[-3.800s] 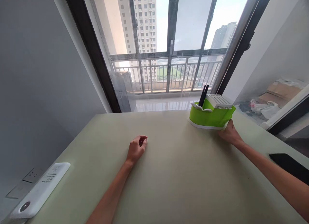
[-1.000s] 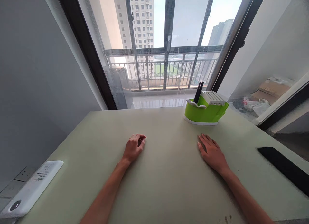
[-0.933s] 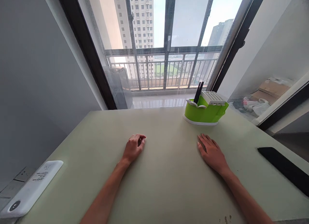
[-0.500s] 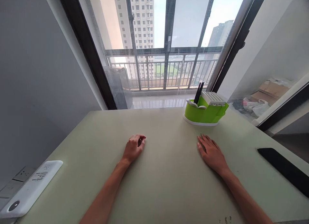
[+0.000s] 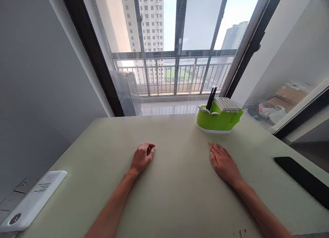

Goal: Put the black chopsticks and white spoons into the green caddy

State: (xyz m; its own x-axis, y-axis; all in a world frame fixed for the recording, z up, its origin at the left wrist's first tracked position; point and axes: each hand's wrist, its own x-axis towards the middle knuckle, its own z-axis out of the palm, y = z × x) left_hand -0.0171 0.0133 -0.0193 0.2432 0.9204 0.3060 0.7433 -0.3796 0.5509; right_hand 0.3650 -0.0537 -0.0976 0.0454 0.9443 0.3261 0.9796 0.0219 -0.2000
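Your right hand lay flat and outstretched on the worktop, just short of the caddy near the far edge; a careless forward shove could have toppled it. Your left hand was curled, pinching what I couldn't tell.

This looks like a high-up flat: beyond the desk lies a balcony with a shiny floor and a metal railing, then a many-windowed tower block and a distant green field. A green cutlery holder, wall sockets and stored cardboard boxes also suggest a home.
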